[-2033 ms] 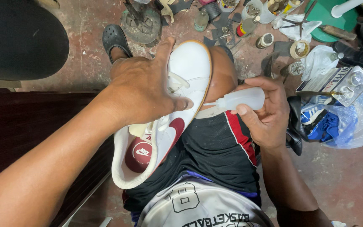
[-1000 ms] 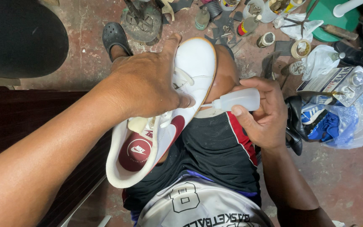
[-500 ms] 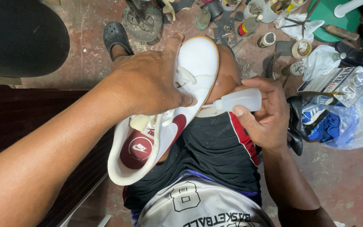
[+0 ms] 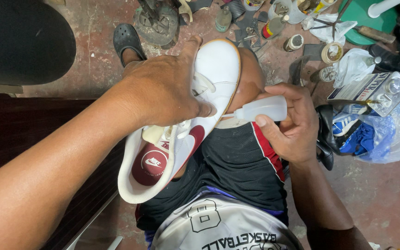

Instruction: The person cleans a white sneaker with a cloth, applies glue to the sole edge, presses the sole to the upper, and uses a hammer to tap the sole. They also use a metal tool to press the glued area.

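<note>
- Since a moment ago almost nothing has moved: the white shoe has tipped just a little, and the small squeeze bottle has stayed at the same spot by its side.
- The left hand lies over the top of the shoe, fingers curled shut around it, thumb pointing up at the toe.
- The shoe rests on the person's knee, toe away from the body, with its dark red inside facing up.
- The right hand has its fingers wrapped tight around the bottle. The thin tip points at the edge where the white upper meets the tan sole.
- Too hard a squeeze could push out too much liquid. It might run down the white side or drip onto the black shorts.
- The shoe only sits on a round knee, so if the left hand lets go a bit, it could roll and the tip would miss the edge.
- The left fingertips are very close to the tip and could get sticky.
- Tools and little jars lie on the floor beyond the knee.
</note>
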